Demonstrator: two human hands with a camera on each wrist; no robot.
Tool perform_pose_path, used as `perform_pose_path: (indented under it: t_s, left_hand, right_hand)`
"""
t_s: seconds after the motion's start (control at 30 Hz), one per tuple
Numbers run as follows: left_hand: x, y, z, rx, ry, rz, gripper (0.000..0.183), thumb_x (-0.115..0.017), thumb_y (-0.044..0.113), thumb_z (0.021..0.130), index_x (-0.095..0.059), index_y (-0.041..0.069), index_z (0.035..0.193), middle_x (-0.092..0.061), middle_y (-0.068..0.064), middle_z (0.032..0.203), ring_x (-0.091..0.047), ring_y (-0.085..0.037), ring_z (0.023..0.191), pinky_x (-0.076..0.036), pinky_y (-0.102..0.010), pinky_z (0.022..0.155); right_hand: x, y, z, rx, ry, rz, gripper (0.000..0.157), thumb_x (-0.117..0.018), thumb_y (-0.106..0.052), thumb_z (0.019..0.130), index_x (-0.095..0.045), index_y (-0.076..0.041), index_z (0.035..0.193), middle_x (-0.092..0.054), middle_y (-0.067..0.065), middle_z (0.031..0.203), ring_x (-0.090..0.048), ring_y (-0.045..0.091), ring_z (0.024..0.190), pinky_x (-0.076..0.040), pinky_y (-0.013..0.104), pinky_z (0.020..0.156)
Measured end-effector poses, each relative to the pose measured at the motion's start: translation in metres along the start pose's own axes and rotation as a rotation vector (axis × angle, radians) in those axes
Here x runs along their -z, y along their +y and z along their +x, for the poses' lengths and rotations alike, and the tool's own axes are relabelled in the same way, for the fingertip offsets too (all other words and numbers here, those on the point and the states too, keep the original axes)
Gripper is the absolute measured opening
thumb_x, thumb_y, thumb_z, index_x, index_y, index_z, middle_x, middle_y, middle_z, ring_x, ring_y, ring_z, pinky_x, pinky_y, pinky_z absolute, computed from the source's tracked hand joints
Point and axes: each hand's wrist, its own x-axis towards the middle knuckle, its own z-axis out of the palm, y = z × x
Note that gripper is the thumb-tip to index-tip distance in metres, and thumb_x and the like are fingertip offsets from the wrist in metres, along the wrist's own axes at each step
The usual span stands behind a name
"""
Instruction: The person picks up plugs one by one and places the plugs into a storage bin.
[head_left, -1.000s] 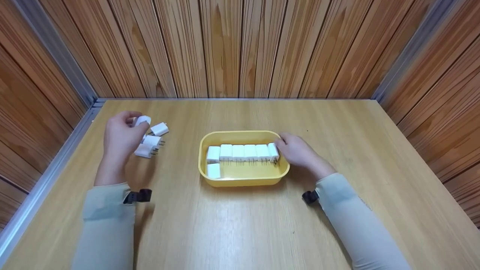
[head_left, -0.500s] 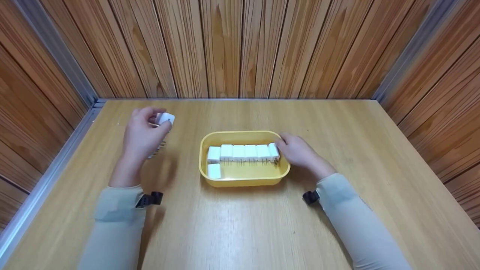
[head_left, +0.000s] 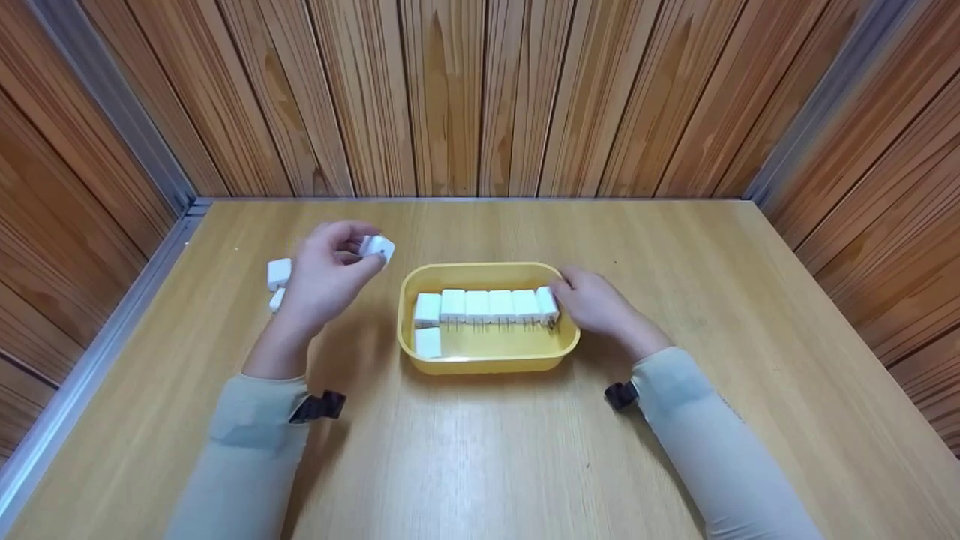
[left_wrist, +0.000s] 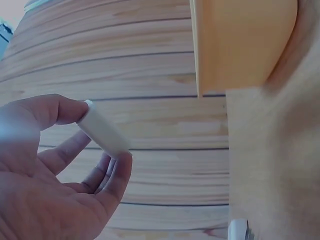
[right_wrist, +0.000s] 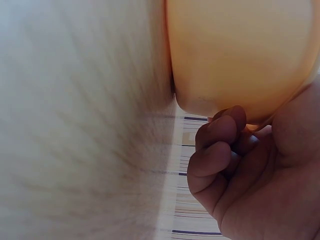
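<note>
My left hand is raised to the left of a yellow plastic tub. Between thumb and fingertips it pinches a white plug adapter, seen edge-on as a white block in the left wrist view. On the tub's right end, my right hand grips the rim; in the right wrist view its fingers curl against the outer wall. Inside the tub, a row of several white plug adapters stands along the back, pins toward the front. Another adapter sits at the front left.
White adapters lie on the table at the left, partly hidden behind my left hand. Wood-patterned panels rise behind the table and at both sides.
My left hand has lifted the plug adapter off the group at the left and carried it right, toward the tub. My right hand and the tub stay in place.
</note>
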Motion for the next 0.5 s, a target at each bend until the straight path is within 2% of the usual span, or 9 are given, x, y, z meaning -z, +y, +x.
perform_pose_path:
  t_s: [0.17,0.33,0.43,0.5]
  left_hand:
    - [-0.01,0.001,-0.002,-0.021,-0.061,0.015,0.035,-0.075,0.01,0.102,-0.074,0.003,0.136,-0.059,-0.015,0.127,-0.06,-0.028,0.12,-0.056,-0.043,0.103]
    - [-0.019,0.001,-0.003,-0.016,-0.128,0.044,0.036,-0.076,0.014,0.103,-0.073,0.008,0.138,-0.058,-0.013,0.128,-0.063,-0.028,0.119,-0.058,-0.044,0.101]
    - [-0.024,0.002,-0.005,-0.045,-0.164,0.051,0.036,-0.077,0.014,0.103,-0.074,0.008,0.138,-0.059,-0.013,0.128,-0.066,-0.03,0.116,-0.06,-0.044,0.098]
    - [-0.028,0.002,-0.007,-0.082,-0.183,0.054,0.035,-0.078,0.012,0.101,-0.074,0.007,0.136,-0.06,-0.012,0.127,-0.067,-0.03,0.113,-0.06,-0.044,0.097]
  right_hand:
    - [0.0,-0.001,0.001,0.002,-0.003,-0.006,0.05,-0.038,-0.036,0.12,-0.056,-0.002,0.152,-0.064,0.021,0.137,-0.058,0.035,0.121,-0.047,0.057,0.111]
    - [0.0,-0.001,0.0,-0.008,-0.008,-0.006,0.054,-0.037,-0.036,0.121,-0.051,-0.002,0.159,-0.06,0.023,0.152,-0.057,0.035,0.134,-0.041,0.06,0.121]
    - [0.0,-0.001,0.001,-0.004,-0.002,-0.006,0.053,-0.038,-0.036,0.12,-0.052,-0.001,0.158,-0.061,0.023,0.15,-0.057,0.035,0.134,-0.041,0.061,0.121]
    - [0.0,0.0,0.001,0.013,0.007,-0.013,0.05,-0.038,-0.035,0.12,-0.056,-0.001,0.153,-0.064,0.023,0.142,-0.059,0.035,0.128,-0.045,0.059,0.116]
